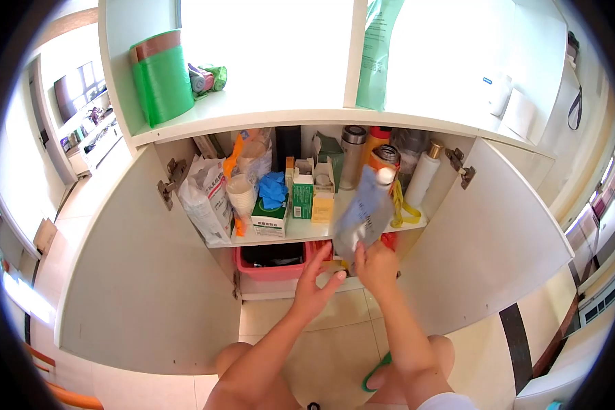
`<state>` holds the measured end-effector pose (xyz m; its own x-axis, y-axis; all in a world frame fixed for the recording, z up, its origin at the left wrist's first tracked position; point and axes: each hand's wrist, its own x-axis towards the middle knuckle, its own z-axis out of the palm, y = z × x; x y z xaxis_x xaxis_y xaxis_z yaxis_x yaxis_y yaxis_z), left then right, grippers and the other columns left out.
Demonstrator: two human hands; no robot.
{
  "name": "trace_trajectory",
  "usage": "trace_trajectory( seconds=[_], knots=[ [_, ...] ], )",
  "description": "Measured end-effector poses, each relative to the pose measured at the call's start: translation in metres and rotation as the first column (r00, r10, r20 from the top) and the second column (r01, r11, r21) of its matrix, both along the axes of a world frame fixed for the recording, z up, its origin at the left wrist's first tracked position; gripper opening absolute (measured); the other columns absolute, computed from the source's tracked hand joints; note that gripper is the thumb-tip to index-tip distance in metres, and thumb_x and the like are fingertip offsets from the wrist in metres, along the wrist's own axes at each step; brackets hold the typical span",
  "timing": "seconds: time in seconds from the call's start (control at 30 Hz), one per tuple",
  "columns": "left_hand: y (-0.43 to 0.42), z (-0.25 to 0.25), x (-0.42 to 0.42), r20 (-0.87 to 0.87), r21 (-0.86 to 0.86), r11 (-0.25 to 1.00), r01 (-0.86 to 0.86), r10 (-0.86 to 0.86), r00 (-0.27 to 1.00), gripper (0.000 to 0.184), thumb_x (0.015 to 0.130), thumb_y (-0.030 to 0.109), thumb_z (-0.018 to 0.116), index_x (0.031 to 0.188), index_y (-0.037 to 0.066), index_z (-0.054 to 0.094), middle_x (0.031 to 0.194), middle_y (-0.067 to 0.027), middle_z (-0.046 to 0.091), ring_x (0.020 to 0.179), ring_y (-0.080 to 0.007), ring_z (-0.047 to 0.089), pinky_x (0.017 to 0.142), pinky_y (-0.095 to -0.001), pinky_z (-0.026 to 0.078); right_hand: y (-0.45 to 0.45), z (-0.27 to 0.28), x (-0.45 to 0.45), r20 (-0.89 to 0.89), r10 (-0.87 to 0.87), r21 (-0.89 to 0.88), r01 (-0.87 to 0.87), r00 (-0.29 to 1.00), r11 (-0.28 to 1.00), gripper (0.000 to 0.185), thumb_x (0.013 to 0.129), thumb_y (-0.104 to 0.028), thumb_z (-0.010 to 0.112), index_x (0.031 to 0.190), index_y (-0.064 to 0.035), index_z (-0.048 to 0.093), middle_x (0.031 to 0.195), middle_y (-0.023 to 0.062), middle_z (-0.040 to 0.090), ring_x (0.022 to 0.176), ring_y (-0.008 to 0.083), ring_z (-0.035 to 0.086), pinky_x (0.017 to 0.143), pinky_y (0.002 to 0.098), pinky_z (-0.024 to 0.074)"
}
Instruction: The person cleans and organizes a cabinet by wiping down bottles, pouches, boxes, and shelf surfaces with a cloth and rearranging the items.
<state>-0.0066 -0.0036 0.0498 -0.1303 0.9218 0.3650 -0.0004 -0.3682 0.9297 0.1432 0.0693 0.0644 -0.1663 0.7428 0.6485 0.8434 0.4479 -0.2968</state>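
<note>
My right hand (378, 268) grips the lower end of a blue-grey spout pouch (362, 212) with a white cap, which is blurred. The pouch stands upright before the cabinet's middle shelf (253, 240). Just left of it, my left hand (314, 283) hangs open, fingers apart, with nothing in it. Behind the pouch are a glass bottle (352, 154) with a dark lid and an orange bottle (377, 141). A white bottle (424, 174) with a gold cap stands to the right. Green and yellow boxes (302, 198) fill the shelf's middle.
Both cabinet doors, the left door (150, 273) and the right door (492, 239), stand open around my arms. A pink bin (270, 272) sits on the lower level. Paper cups (241, 195), a white bag (205, 198) and blue gloves (273, 190) are at the left. Overhead is a green roll (162, 85).
</note>
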Motion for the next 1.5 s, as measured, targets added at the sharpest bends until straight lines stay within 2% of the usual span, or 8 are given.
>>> trace_trajectory(
  seconds=[0.13, 0.33, 0.5, 0.7, 0.8, 1.1, 1.3, 1.5],
  knots=[
    [0.002, -0.001, 0.005, -0.251, 0.176, 0.977, -0.121, 0.163, 0.954, 0.086, 0.084, 0.015, 0.071, 0.148, 0.003, 0.017, 0.147, -0.0125, 0.031, 0.132, -0.0229, 0.037, 0.105, -0.0352, 0.034, -0.046, -0.009, -0.017, 0.077, 0.139, 0.083, -0.145, 0.987, 0.986, 0.017, 0.079, -0.017, 0.064, 0.067, -0.0046, 0.061, 0.062, 0.0112, 0.057, 0.055, 0.0307, 0.059, 0.05, 0.0408, 0.0465],
    [-0.003, -0.014, -0.011, 0.374, -0.216, 0.975, -0.045, 0.125, 0.919, 0.065, 0.097, 0.04, 0.05, 0.144, 0.003, 0.025, 0.133, -0.0098, 0.044, 0.111, -0.0202, 0.047, 0.097, -0.0385, 0.039, -0.086, -0.035, -0.032, 0.098, 0.265, 0.045, -0.271, 0.959, 0.962, 0.018, 0.073, -0.018, 0.072, 0.082, -0.004, 0.069, 0.064, 0.0074, 0.057, 0.058, 0.0281, 0.06, 0.052, 0.0396, 0.0467],
    [-0.005, -0.014, -0.017, 0.574, -0.307, 0.948, 0.088, 0.111, 0.811, 0.061, 0.1, 0.047, 0.036, 0.141, 0.003, 0.031, 0.138, -0.0121, 0.045, 0.124, -0.0247, 0.045, 0.105, -0.0374, 0.035, -0.096, -0.025, -0.015, -0.328, 0.441, -0.111, -0.498, 0.836, 0.86, 0.028, 0.079, -0.018, 0.071, 0.1, -0.0007, 0.066, 0.082, 0.0101, 0.064, 0.069, 0.0287, 0.063, 0.064, 0.0358, 0.0515],
    [-0.015, -0.005, -0.015, 0.766, -0.122, 0.917, 0.38, -0.157, 0.624, 0.056, 0.1, 0.05, 0.031, 0.132, 0.006, 0.044, 0.13, -0.0086, 0.052, 0.12, -0.0243, 0.05, 0.105, -0.0406, 0.037, -0.101, 0.009, -0.02, -0.686, 0.291, 0.077, -0.331, 0.667, 0.94, 0.035, 0.085, -0.008, 0.06, 0.119, -0.0057, 0.059, 0.117, 0.0141, 0.058, 0.106, 0.033, 0.056, 0.086, 0.0391, 0.0456],
    [-0.017, -0.018, -0.012, 0.77, -0.114, 0.871, 0.478, -0.227, 0.596, 0.057, 0.1, 0.051, 0.028, 0.135, 0.007, 0.042, 0.134, -0.0073, 0.05, 0.125, -0.0236, 0.047, 0.106, -0.0396, 0.036, -0.102, 0.0, -0.04, -0.206, 0.5, 0.185, -0.468, 0.841, 0.864, 0.042, 0.083, -0.003, 0.055, 0.125, -0.0054, 0.056, 0.124, 0.0144, 0.056, 0.113, 0.0342, 0.052, 0.092, 0.0413, 0.0417],
    [-0.022, -0.002, -0.003, 0.773, -0.033, 0.856, 0.516, -0.306, 0.556, 0.058, 0.101, 0.047, 0.03, 0.141, 0.006, 0.033, 0.14, -0.0091, 0.044, 0.131, -0.0228, 0.04, 0.109, -0.0391, 0.033, -0.06, 0.021, -0.04, -0.661, 0.23, 0.004, -0.304, 0.714, 0.953, 0.045, 0.083, 0.0, 0.049, 0.127, -0.0044, 0.055, 0.129, 0.0191, 0.053, 0.119, 0.0358, 0.05, 0.098, 0.0468, 0.0377],
    [-0.019, -0.011, -0.012, 0.805, -0.069, 0.871, 0.487, -0.24, 0.542, 0.06, 0.099, 0.052, 0.028, 0.137, 0.007, 0.039, 0.137, -0.0092, 0.048, 0.128, -0.0251, 0.044, 0.108, -0.0411, 0.034, -0.109, -0.019, -0.051, -0.234, 0.381, 0.132, -0.359, 0.895, 0.924, 0.041, 0.087, -0.002, 0.047, 0.128, -0.0028, 0.054, 0.133, 0.0207, 0.05, 0.127, 0.035, 0.046, 0.103, 0.0463, 0.0349],
    [-0.028, -0.007, -0.002, 0.78, -0.131, 0.835, 0.534, -0.245, 0.576, 0.06, 0.099, 0.051, 0.028, 0.137, 0.005, 0.04, 0.137, -0.0109, 0.048, 0.127, -0.0268, 0.046, 0.107, -0.0433, 0.036, -0.045, 0.021, -0.028, -0.495, 0.217, 0.078, -0.205, 0.842, 0.976, 0.039, 0.09, -0.003, 0.047, 0.127, -0.0013, 0.053, 0.136, 0.019, 0.049, 0.124, 0.0355, 0.048, 0.102, 0.0411, 0.0378]
  ],
)
